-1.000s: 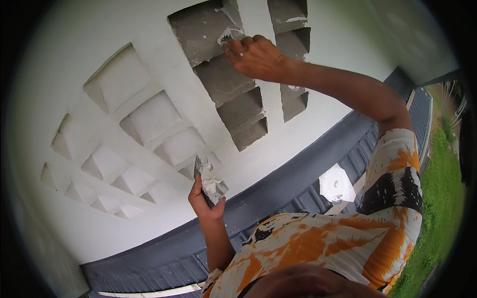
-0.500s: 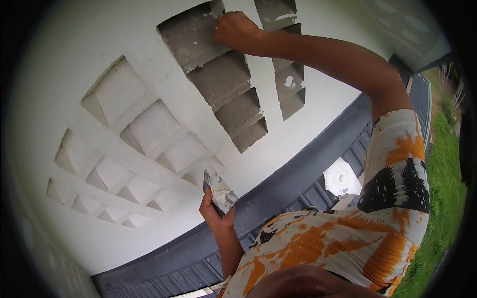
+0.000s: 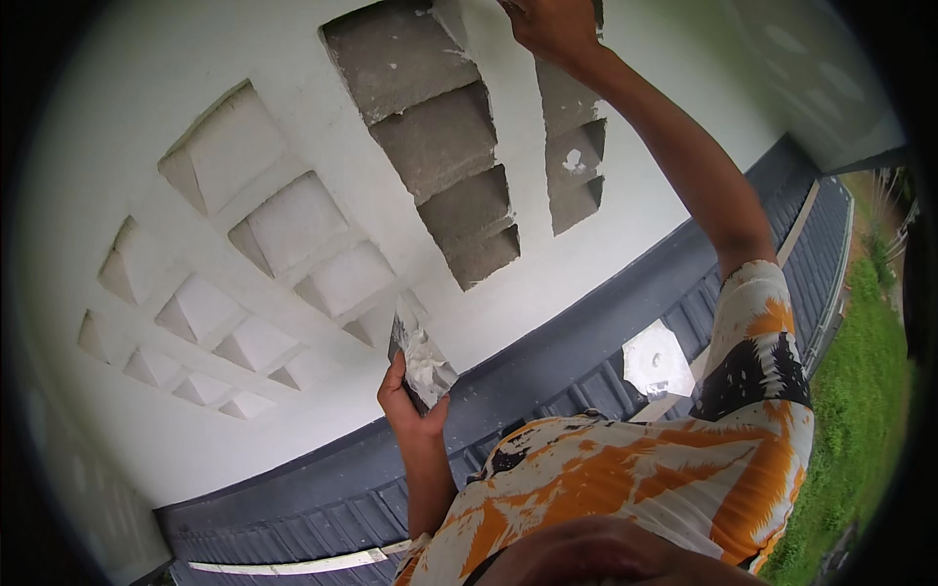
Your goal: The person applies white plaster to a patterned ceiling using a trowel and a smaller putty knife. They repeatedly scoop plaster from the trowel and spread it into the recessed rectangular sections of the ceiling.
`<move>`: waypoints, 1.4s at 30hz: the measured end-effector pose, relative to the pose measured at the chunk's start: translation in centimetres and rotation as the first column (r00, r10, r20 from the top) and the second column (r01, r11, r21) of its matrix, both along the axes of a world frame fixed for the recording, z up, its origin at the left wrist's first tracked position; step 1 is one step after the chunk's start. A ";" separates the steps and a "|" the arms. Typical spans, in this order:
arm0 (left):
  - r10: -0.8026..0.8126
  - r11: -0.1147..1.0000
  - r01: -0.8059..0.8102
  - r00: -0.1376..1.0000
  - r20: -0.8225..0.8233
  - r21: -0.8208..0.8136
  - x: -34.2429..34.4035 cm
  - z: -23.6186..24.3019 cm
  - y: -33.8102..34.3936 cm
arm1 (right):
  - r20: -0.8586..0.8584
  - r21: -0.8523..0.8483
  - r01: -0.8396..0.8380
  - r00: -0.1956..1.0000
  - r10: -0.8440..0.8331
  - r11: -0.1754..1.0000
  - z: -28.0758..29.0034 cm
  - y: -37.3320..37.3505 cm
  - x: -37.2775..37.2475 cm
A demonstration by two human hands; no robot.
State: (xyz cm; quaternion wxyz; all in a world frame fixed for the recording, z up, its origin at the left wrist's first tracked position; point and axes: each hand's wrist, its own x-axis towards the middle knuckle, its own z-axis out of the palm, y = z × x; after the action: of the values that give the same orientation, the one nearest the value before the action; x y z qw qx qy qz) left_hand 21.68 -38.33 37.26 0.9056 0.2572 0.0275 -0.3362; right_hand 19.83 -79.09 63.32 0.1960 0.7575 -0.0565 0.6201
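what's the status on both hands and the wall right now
Left hand grips a blade loaded with white filler. Right hand up on the wall at the bare grey recesses. Nothing blocking.

A white wall [image 3: 606, 244] with square recesses [image 3: 283, 220], some bare grey, stood over a dark grey base band [image 3: 586, 332]; green grass [image 3: 860, 391] lay alongside in daylight.

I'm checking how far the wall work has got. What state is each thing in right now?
left hand: gripping a putty blade, held low by the wall.
putty blade: loaded with white filler.
right hand: raised to the upper grey recess, partly cut off by the picture's top edge.
grey recesses: bare, uncoated.
white recesses: coated white.
white wall: coated white.
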 end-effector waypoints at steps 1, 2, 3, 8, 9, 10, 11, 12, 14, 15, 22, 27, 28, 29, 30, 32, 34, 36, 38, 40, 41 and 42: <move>0.004 1.000 -0.004 1.000 -0.003 -0.008 -0.3 0.2 0.2 | -0.020 -0.026 0.023 1.000 -0.023 0.999 -0.7 0.1 0.8; 0.053 0.998 -0.053 0.999 -0.008 0.030 -0.8 0.4 0.3 | -0.040 -0.052 0.046 0.998 -0.048 0.998 -1.2 0.0 1.3; 0.102 0.993 -0.101 0.995 -0.011 0.067 -1.4 0.6 0.3 | -0.098 -0.037 0.086 0.991 -0.089 0.996 -2.5 -0.1 1.2; 0.284 0.953 -0.283 0.959 0.005 0.109 -2.4 0.3 1.8 | -0.260 -0.034 -0.015 0.966 0.006 0.999 -9.1 0.4 -1.5; 0.283 0.954 -0.283 0.959 0.014 0.096 -2.3 0.2 2.2 | -0.244 0.023 -0.028 0.969 0.033 0.999 -9.2 0.7 -1.7; 0.275 0.957 -0.276 0.961 0.023 0.085 -2.1 0.1 2.4 | -0.203 -0.033 -0.001 0.979 -0.006 0.999 -8.7 1.0 -2.0; 0.256 0.960 -0.262 0.964 0.067 0.098 -1.7 -0.2 2.8 | -0.158 -0.075 0.017 0.987 -0.028 0.997 -8.1 2.0 -1.7; 0.245 0.963 -0.251 0.967 0.066 0.094 -1.7 -0.5 2.6 | -0.111 -0.115 0.038 0.993 -0.051 0.993 -7.6 2.9 -1.2; 0.217 0.969 -0.225 0.973 0.083 0.105 -1.2 0.1 2.3 | -0.087 -0.289 0.112 0.986 -0.143 0.951 -6.3 4.3 1.5; 0.194 0.971 -0.205 0.976 0.100 0.125 -1.4 0.9 1.6 | -0.079 -0.363 0.181 0.971 -0.224 0.914 -5.4 5.7 2.8; 0.077 0.993 -0.090 0.985 0.156 0.081 -3.1 1.7 -1.5 | -0.286 -0.375 0.394 0.812 -0.509 0.839 -0.4 7.1 9.5; 0.187 0.965 -0.207 0.973 0.132 0.158 -2.6 0.1 -0.1 | -0.362 -0.326 0.421 0.772 -0.523 0.847 -2.0 8.1 7.1; 0.197 0.961 -0.217 0.972 0.131 0.170 -2.5 -0.2 0.2 | -0.375 -0.297 0.407 0.783 -0.497 0.864 -2.4 8.4 6.2; 0.204 0.957 -0.225 0.970 0.129 0.182 -2.4 -0.4 0.5 | -0.405 -0.321 0.401 0.761 -0.507 0.858 -2.9 9.0 4.9; 0.212 0.953 -0.234 0.969 0.128 0.194 -2.3 -0.6 0.7 | -0.435 -0.344 0.394 0.738 -0.516 0.852 -3.4 9.5 3.8; 0.225 0.950 -0.242 0.969 0.106 0.198 -2.3 -0.9 1.1 | -0.473 -0.326 0.352 0.743 -0.474 0.877 -4.1 10.3 1.5; 0.220 0.949 -0.237 0.970 0.104 0.209 -2.3 -0.8 1.0 | -0.468 -0.244 0.310 0.792 -0.391 0.919 -4.0 10.0 -1.1; 0.229 0.940 -0.250 0.967 0.114 0.230 -2.4 -0.9 1.4 | -0.230 0.032 0.141 0.965 -0.130 0.989 -3.7 8.1 -1.6; 0.212 0.948 -0.228 0.973 0.096 0.221 -2.4 -0.2 0.3 | -0.066 0.184 0.017 0.998 -0.005 0.983 -2.1 5.1 -1.7; 0.193 0.954 -0.210 0.976 0.098 0.213 -2.7 0.7 -0.4 | -0.040 0.283 -0.022 0.999 0.035 0.959 -0.6 2.3 -1.1; 0.174 0.960 -0.194 0.978 0.111 0.204 -2.6 1.1 -0.8 | -0.015 0.235 -0.066 0.997 0.072 0.970 -0.6 1.4 -0.6; 0.154 0.965 -0.177 0.980 0.123 0.194 -2.6 1.4 -0.9 | 0.009 0.184 -0.108 0.994 0.108 0.977 -0.9 0.6 0.0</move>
State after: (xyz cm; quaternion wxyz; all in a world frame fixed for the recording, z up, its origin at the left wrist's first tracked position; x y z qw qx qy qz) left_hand 19.03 -39.27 38.64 0.8994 0.3634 0.0347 -0.2404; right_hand 19.82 -78.49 62.39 0.0909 0.7746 -0.0723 0.6217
